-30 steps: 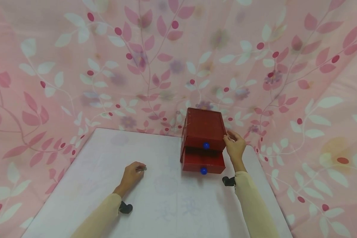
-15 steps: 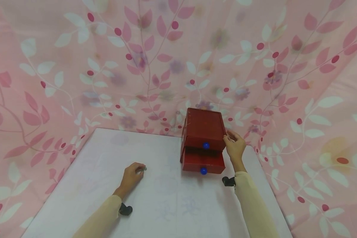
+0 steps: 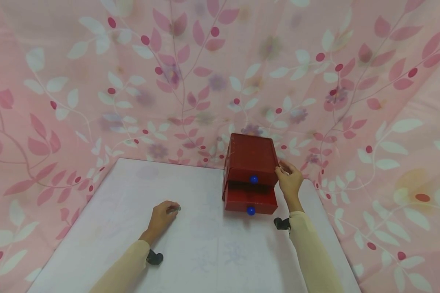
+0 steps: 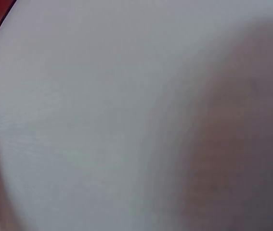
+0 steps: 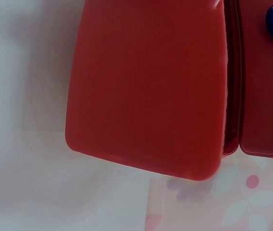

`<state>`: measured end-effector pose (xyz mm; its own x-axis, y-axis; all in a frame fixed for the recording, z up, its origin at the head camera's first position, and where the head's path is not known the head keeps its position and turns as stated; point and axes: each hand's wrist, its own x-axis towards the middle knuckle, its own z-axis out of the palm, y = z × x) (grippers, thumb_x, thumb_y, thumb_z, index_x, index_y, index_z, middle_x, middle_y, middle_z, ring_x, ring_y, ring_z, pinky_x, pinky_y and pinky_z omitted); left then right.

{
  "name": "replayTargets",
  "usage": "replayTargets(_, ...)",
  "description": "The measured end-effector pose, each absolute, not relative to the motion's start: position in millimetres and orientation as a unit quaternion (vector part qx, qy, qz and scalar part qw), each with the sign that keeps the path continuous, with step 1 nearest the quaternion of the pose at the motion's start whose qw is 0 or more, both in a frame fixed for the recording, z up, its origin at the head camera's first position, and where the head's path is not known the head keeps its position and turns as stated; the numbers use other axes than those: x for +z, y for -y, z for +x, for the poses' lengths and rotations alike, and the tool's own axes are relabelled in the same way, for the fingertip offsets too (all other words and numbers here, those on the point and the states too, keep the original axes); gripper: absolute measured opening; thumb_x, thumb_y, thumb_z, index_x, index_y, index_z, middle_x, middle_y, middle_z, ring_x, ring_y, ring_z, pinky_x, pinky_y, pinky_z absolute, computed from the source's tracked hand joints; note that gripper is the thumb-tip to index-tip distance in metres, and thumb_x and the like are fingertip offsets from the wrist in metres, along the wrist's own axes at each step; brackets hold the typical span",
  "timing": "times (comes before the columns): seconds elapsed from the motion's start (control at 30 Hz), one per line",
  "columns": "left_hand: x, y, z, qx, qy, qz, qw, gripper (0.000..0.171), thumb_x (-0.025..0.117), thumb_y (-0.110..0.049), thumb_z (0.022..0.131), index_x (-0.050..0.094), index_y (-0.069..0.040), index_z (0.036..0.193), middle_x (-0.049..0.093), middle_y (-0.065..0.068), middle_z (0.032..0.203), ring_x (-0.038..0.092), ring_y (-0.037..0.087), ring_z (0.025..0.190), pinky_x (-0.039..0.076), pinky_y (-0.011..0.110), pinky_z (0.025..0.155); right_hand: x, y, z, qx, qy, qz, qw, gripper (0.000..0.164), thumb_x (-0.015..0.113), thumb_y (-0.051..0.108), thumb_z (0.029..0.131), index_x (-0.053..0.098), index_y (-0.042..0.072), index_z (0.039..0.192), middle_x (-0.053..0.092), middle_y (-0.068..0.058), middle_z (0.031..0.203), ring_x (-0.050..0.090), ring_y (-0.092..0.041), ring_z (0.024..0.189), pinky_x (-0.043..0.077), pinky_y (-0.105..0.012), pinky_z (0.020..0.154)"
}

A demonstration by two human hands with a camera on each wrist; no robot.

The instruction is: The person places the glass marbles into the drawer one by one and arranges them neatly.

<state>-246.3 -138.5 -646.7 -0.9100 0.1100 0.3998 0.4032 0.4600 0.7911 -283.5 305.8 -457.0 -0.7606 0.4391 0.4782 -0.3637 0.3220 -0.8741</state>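
Note:
A red two-drawer box (image 3: pixel 253 154) stands toward the back of the table, its lower drawer (image 3: pixel 251 201) pulled out and its upper drawer closed. Each drawer front has a round blue knob (image 3: pixel 254 179). My right hand (image 3: pixel 290 179) holds the box at its right front edge, thumb toward the front. To the left, low over the table, my left hand (image 3: pixel 162 215) pinches a small clear, greenish object (image 3: pixel 179 208) between thumb and fingers; its kind is too small to tell. In the right wrist view the side of the lower drawer (image 5: pixel 146 86) fills the middle.
The white-covered table (image 3: pixel 205 252) reaches back to a pink floral cloth (image 3: pixel 190 101) that hangs behind and on both sides. Dark wrist cameras (image 3: pixel 155 257) sit under both cuffs. The pulled-out drawer juts forward over the table.

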Motion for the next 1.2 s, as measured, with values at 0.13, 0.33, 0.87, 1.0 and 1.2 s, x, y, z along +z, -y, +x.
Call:
replayTargets(0.13,-645,138,-245,-0.500,0.840,-0.147,0.149,0.030,0.078,0.011,0.074,0.069,-0.004,0.098,0.070,0.006,0.100,0.069,0.026,0.095,0.055,0.027,0.085,-465,-310,-288,0.578,0.737,-0.035,0.348,0.029,0.071,-0.007,0.079,0.069,-0.011,0.107,0.069,-0.024,0.100,0.067,-0.033,0.095,0.055,-0.017,0.077)
replayTargets(0.33,-638,141,-240,-0.495,0.849,-0.122,0.137,0.023,0.079,0.005,0.075,0.072,-0.004,0.095,0.072,0.007,0.098,0.069,0.027,0.095,0.056,0.033,0.084,-465,-310,-288,0.576,0.742,-0.040,0.341,0.029,0.072,-0.005,0.079,0.069,-0.011,0.108,0.069,-0.025,0.101,0.067,-0.034,0.096,0.055,-0.017,0.077)
replayTargets(0.87,-600,130,-255,-0.501,0.813,-0.202,0.216,0.021,0.080,0.002,0.076,0.074,-0.006,0.094,0.072,0.002,0.089,0.070,0.019,0.083,0.058,0.026,0.074,-465,-310,-286,0.578,0.739,-0.038,0.343,0.028,0.072,-0.005,0.079,0.070,-0.008,0.107,0.069,-0.025,0.100,0.068,-0.029,0.093,0.054,-0.016,0.076)
replayTargets(1.0,-594,125,-259,-0.520,0.800,-0.215,0.209,0.021,0.080,0.002,0.077,0.074,-0.007,0.095,0.072,0.001,0.090,0.070,0.019,0.085,0.058,0.028,0.074,-464,-310,-287,0.581,0.737,-0.036,0.342,0.028,0.072,-0.005,0.079,0.070,-0.009,0.107,0.069,-0.025,0.100,0.068,-0.034,0.095,0.055,-0.016,0.076)
replayTargets(1.2,-586,117,-263,-0.528,0.786,-0.237,0.216,0.023,0.080,0.001,0.076,0.074,-0.008,0.095,0.072,0.001,0.091,0.070,0.019,0.086,0.058,0.030,0.074,-464,-310,-288,0.582,0.738,-0.030,0.340,0.029,0.072,-0.006,0.079,0.069,-0.011,0.108,0.069,-0.024,0.099,0.067,-0.037,0.096,0.054,-0.016,0.076)
